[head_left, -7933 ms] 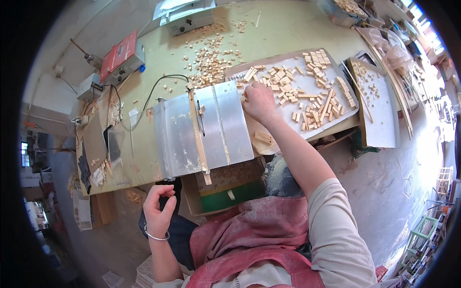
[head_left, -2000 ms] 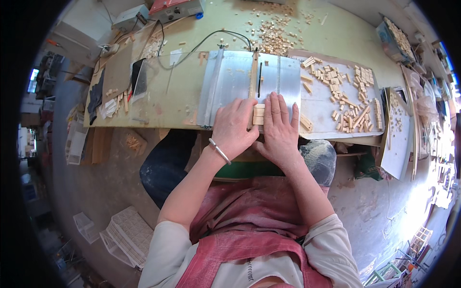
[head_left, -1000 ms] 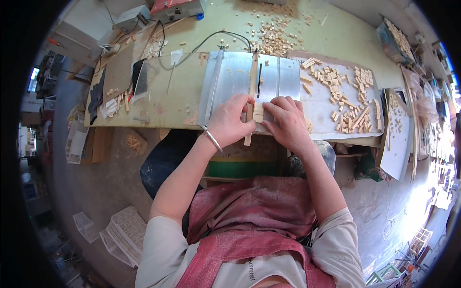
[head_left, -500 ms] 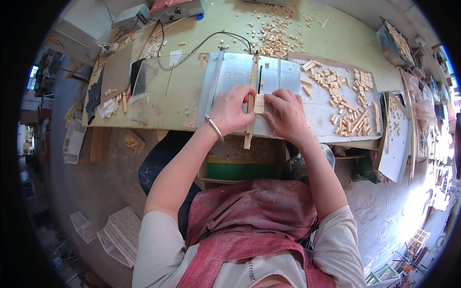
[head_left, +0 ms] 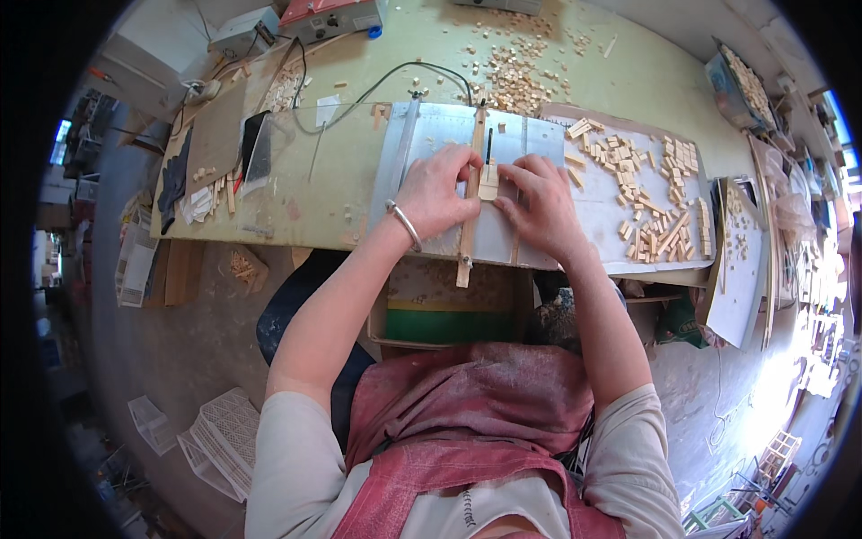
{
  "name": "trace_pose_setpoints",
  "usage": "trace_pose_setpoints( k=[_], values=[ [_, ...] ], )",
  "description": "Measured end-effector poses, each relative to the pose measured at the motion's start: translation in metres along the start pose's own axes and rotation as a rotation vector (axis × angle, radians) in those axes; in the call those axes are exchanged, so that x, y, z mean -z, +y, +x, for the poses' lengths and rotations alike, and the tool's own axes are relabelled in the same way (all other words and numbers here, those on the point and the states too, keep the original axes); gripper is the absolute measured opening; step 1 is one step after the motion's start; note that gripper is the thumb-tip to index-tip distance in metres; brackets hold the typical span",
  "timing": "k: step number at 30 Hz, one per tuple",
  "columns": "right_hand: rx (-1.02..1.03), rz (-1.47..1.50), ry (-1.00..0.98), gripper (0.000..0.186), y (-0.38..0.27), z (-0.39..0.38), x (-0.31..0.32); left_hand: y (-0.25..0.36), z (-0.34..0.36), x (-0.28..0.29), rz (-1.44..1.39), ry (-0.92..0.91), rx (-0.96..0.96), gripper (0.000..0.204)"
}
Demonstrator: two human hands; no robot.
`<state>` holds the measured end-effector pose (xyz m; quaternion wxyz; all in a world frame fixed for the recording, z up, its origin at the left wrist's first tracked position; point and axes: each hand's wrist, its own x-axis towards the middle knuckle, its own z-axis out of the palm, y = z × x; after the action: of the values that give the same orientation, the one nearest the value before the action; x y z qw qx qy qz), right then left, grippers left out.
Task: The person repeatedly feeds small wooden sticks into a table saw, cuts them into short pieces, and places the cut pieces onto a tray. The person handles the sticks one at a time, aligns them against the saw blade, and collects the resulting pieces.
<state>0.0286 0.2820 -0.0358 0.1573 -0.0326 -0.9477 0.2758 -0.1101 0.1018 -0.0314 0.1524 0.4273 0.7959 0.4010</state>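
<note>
A small pale wooden block lies flat on a metal saw table, its far end at the dark narrow blade slot. My left hand reaches over the wooden guide strip, its bent thumb and forefinger at the block's left edge. From the other side my right hand presses the block's right edge with curled fingertips and thumb. The strip runs along the block's left side. A thin dark line shows on the block's far part. The fingers' undersides are hidden.
To the right, many small wooden pieces lie on a pale board. Wood offcuts are scattered behind the saw. A black cable loops across the green bench. Below the front edge sits a green-fronted box.
The wooden block has slid forward, away from me, and its far end has met the blade slot. Both hands moved slightly along with it.
</note>
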Motion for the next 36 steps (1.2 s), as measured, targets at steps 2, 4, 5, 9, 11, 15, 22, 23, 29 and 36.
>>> trace_pose_setpoints(
  k=[2,4,5,9,11,15,22,23,29,36],
  values=[
    [-0.005,0.001,0.002,0.044,0.001,0.003,0.001,0.001,0.004,0.001,0.005,-0.003,0.022,0.042],
    [-0.003,0.000,0.005,0.043,0.004,0.006,0.000,0.002,0.008,0.002,0.009,-0.006,0.033,0.042],
    [0.000,-0.002,0.007,0.043,0.007,0.007,0.000,0.002,0.009,0.002,0.010,-0.007,0.033,0.042],
    [0.005,0.003,0.001,0.043,0.012,0.014,0.001,-0.003,0.016,0.002,0.017,-0.010,0.029,0.043],
    [0.016,0.002,0.006,0.044,0.014,0.017,0.001,-0.003,0.018,0.003,0.027,-0.014,0.026,0.044],
    [0.013,0.014,-0.006,0.041,0.019,0.024,0.003,-0.004,0.024,0.004,0.035,-0.021,0.032,0.046],
    [0.004,0.025,-0.065,0.038,0.011,0.032,0.013,0.004,0.015,0.009,0.170,-0.067,-0.031,0.046],
    [0.010,0.004,-0.073,0.038,0.010,0.030,0.014,0.007,0.008,0.009,0.186,-0.077,-0.043,0.046],
    [0.025,-0.034,-0.115,0.036,-0.005,0.004,0.018,0.018,-0.027,0.024,0.129,-0.310,-0.108,0.046],
    [0.071,0.007,-0.007,0.037,-0.023,-0.022,0.005,0.019,-0.031,0.021,0.037,-0.161,-0.032,0.048]
  ],
)
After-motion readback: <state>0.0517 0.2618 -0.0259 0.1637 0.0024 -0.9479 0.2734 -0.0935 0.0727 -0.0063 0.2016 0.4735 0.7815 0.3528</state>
